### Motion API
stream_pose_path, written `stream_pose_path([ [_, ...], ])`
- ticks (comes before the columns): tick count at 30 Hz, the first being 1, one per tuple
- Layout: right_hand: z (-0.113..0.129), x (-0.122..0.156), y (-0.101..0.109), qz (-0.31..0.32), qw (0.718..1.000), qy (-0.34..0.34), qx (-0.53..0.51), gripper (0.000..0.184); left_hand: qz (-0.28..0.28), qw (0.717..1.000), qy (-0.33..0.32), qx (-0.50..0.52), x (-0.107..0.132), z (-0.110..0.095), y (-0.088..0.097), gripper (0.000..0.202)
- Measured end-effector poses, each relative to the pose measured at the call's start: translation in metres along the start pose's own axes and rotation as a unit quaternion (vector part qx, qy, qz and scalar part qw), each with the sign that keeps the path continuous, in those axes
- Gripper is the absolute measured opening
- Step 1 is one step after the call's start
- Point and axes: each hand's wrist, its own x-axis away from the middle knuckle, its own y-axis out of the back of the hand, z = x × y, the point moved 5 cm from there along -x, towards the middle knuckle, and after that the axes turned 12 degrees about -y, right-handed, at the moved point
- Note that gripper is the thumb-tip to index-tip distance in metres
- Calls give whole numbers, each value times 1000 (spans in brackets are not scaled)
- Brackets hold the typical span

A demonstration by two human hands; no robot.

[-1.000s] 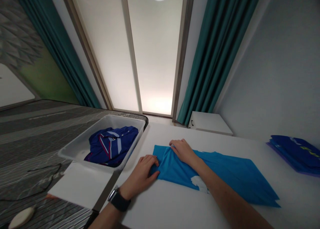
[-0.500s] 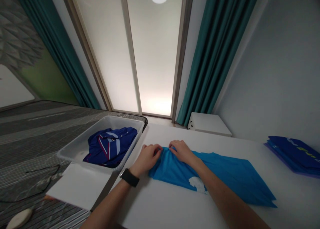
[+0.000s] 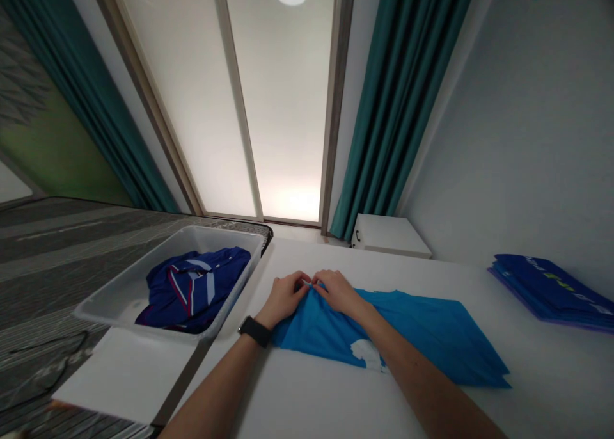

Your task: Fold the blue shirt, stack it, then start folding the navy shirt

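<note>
View: head camera feed, looking forward and down at both arms on my screen.

Left hand: the left hand (image 3: 284,298) is narrowed to a pinch, its fingertips (image 3: 306,279) on the gathered upper edge of the bright blue shirt (image 3: 422,336). A black smartwatch (image 3: 254,331) sits on the wrist behind it.

Right hand: the right hand (image 3: 338,293) is also narrowed to a pinch on that same edge, just beside the left hand, with the fingertips almost meeting.

Shirt: I see it lying flat on the white tabletop (image 3: 551,388), directly under and ahead of both hands and spreading toward the right. A white print (image 3: 365,354) shows just below the right hand.

Left of the left hand: a grey plastic tub (image 3: 215,231) holds a crumpled navy polo shirt (image 3: 192,292) with white and red trim. The tub rests on a white board (image 3: 125,375), beside a grey striped mattress (image 3: 52,247).

Right of the right hand: a stack of folded blue garments (image 3: 551,292) lies well apart, near the tabletop's far edge.

Beyond both hands: a white cabinet (image 3: 388,235) stands below a teal curtain (image 3: 378,106), beside a frosted glass panel (image 3: 283,106).
</note>
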Motion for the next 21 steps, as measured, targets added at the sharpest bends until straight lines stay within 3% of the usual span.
stream_pose_path([
  [6, 9, 2, 3, -49, 998, 7, 28, 19, -37, 998, -20, 39, 0, 4, 0, 7],
  [15, 17, -1, -3, -6, 998, 19, -66, 18, -72, 997, -10, 33, 5, 2, 6, 8],
  [21, 21, 0, -7, -47, 998, 17, 37, 11, -46, 998, -5, 35, 10, 6, 4, 12],
])
